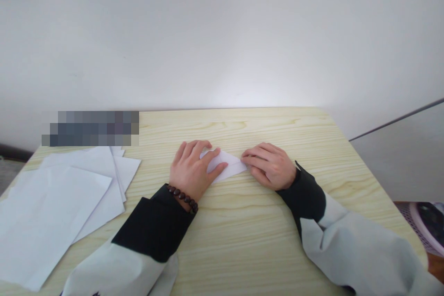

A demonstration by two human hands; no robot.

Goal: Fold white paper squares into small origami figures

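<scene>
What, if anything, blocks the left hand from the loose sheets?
Nothing visible, so probably reachable: only bare table lies between the left hand, flat on the folded paper, and the loose sheets.

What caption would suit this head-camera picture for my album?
Left hand and right hand rest on a small folded white paper atop a pale wooden table, beside loose white sheets.

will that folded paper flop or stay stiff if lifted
The folded paper probably holds its shape better than the loose sheets, since it looks layered. Likely very light, so it may slide on the smooth table once the left hand and right hand lift.
</scene>
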